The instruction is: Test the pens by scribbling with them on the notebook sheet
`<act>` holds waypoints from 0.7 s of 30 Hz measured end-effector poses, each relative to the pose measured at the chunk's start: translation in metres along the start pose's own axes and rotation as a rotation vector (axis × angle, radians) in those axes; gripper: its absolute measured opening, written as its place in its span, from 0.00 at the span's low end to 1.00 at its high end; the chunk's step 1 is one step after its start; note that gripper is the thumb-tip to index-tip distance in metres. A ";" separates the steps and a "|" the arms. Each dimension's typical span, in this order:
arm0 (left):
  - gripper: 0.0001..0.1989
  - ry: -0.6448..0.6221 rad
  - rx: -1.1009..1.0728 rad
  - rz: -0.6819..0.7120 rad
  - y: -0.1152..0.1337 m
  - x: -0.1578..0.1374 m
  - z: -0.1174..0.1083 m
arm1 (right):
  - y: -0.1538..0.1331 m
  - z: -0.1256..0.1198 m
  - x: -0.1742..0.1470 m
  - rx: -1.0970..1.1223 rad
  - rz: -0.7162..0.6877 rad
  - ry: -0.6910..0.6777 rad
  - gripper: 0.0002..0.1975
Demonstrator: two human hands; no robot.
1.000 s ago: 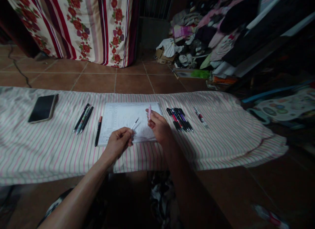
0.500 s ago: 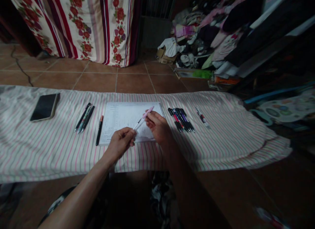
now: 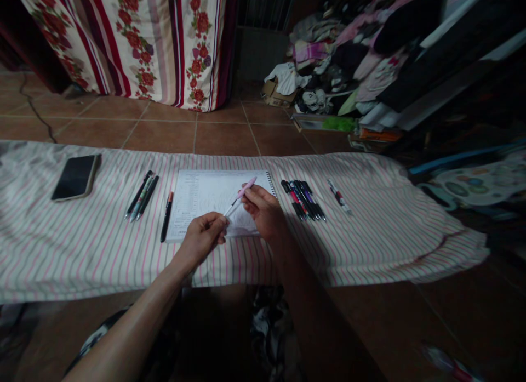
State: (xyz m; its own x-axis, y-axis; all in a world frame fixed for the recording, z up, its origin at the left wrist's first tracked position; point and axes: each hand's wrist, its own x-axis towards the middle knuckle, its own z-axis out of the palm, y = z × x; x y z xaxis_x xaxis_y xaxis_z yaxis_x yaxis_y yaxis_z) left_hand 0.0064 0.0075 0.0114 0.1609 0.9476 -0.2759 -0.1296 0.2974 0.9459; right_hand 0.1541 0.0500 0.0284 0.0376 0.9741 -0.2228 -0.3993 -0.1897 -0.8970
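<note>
2 hands at work over 1 spiral notepad [image 3: 184,206], its pages thin, printed in a grid/table at L, w/ black coil [image 3: 269,179] along the R edge. L hand [image 3: 203,234]: thumb + fingers closed, pinching the near end of 1 slim, straight white refill [image 3: 230,207]. R hand [image 3: 263,209]: fingertips closed on 1 pink pen barrel [image 3: 249,185], smooth, approx. cylindrical. Both pcs line up on a slant above the page; a dark bit sits where they meet, can't tell if one is inside the other.

Pens on cloth: 3 slim pens [image 3: 142,198] side by side to L, tilted; 1 black pen [image 3: 166,217] w/ orange-ish end, just beside the pad's L edge; 1 tight bunch of pens [image 3: 304,200] R of pad, mostly black w/ red + purple bits, several, overlapping, exact no. unclear; 1 red/black/white pen [image 3: 339,197] apart, further R.

Also 1 phone [image 3: 74,177], flat rounded rectangle, dark glossy screen, far L. Striped cloth [image 3: 390,223], woven-looking, wrinkled, pink/grey lines on white. Beyond: 1 floral curtain [image 3: 164,47], sq. terracotta tiles [image 3: 222,138], a clothes heap [image 3: 349,64], 1 cardboard box [image 3: 275,94].
</note>
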 end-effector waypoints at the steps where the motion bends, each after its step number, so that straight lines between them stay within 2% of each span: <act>1: 0.13 0.001 0.006 0.000 0.000 0.000 0.000 | 0.000 0.000 0.000 -0.014 -0.001 0.002 0.11; 9: 0.13 -0.015 -0.001 0.006 -0.003 0.002 -0.002 | -0.001 0.006 -0.007 -0.194 -0.040 -0.046 0.11; 17: 0.13 0.007 -0.053 0.027 0.001 0.000 0.000 | 0.003 0.009 -0.010 -0.304 -0.094 -0.184 0.11; 21: 0.12 0.016 0.011 0.051 0.005 -0.001 0.000 | 0.005 0.011 -0.010 -0.308 -0.079 -0.243 0.15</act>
State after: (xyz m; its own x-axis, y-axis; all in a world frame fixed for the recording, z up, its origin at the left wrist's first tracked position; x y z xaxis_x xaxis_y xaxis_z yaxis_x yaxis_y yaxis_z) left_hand 0.0054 0.0081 0.0166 0.1384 0.9633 -0.2300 -0.1267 0.2476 0.9605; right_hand 0.1417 0.0402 0.0304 -0.1750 0.9809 -0.0845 -0.1092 -0.1046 -0.9885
